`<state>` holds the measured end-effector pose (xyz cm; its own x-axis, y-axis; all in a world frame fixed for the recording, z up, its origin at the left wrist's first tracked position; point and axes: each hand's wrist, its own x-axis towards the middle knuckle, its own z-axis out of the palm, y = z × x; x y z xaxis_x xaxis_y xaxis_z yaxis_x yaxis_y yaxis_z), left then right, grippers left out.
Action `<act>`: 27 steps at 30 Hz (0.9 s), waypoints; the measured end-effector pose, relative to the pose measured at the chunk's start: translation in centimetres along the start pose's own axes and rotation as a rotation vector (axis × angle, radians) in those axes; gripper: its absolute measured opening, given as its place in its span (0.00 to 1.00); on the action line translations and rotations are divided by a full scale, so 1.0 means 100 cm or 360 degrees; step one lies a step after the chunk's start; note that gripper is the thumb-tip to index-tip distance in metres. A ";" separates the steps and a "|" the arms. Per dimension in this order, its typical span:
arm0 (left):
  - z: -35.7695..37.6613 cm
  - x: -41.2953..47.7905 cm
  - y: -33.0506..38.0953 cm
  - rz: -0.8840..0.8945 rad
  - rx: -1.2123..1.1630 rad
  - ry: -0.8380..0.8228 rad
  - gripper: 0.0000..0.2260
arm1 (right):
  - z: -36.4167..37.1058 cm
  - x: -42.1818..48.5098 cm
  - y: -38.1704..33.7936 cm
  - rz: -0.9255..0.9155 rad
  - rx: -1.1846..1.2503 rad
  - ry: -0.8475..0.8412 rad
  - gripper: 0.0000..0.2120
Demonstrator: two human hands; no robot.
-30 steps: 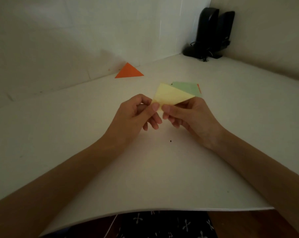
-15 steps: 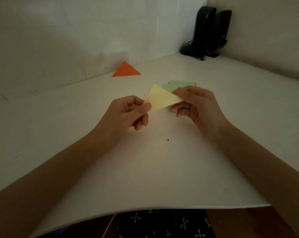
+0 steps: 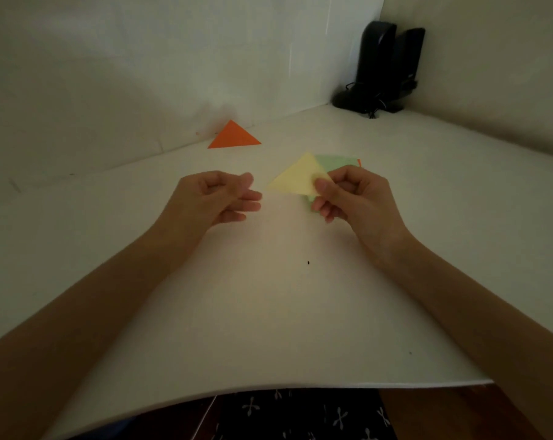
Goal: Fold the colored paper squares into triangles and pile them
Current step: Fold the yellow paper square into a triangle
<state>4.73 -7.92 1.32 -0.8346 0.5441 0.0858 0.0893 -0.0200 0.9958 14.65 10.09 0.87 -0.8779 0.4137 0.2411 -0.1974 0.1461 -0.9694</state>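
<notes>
the white table ran back into a wall corner. an orange triangle lay flat on it at the far edge, close to the back wall. nearer than the orange triangle and to its right lay a green paper, with an orange edge showing at its right side. far right of the triangle, in the corner, stood two black speakers. a dark speck sat well nearer than the triangle.

The left hand no longer pinches the yellow triangle and now sits apart from it; only the right hand holds it.
</notes>
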 end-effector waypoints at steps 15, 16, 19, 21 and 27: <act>0.019 -0.012 -0.001 0.0140 0.0375 -0.0441 0.09 | -0.001 0.002 -0.003 0.0095 -0.0071 -0.0034 0.06; 0.018 -0.012 -0.002 0.0133 0.0368 -0.0427 0.09 | -0.005 0.004 -0.004 0.0071 0.0021 0.0045 0.06; 0.009 -0.007 -0.008 0.0123 0.0337 -0.0240 0.08 | -0.018 0.010 0.001 -0.0072 -0.0128 0.0267 0.05; -0.002 0.005 -0.011 0.0165 0.0390 0.0019 0.08 | -0.018 0.013 0.011 -0.0182 -0.0651 0.0244 0.04; -0.030 0.068 -0.021 0.0106 0.0876 0.0519 0.05 | -0.014 0.022 0.029 -0.0150 -0.1677 -0.0049 0.20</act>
<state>-2.74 -6.68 -0.05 -0.9325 0.2716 0.2382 0.3398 0.4356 0.8335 12.73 12.73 -1.35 -0.8923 0.3394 0.2976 0.2001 0.8883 -0.4133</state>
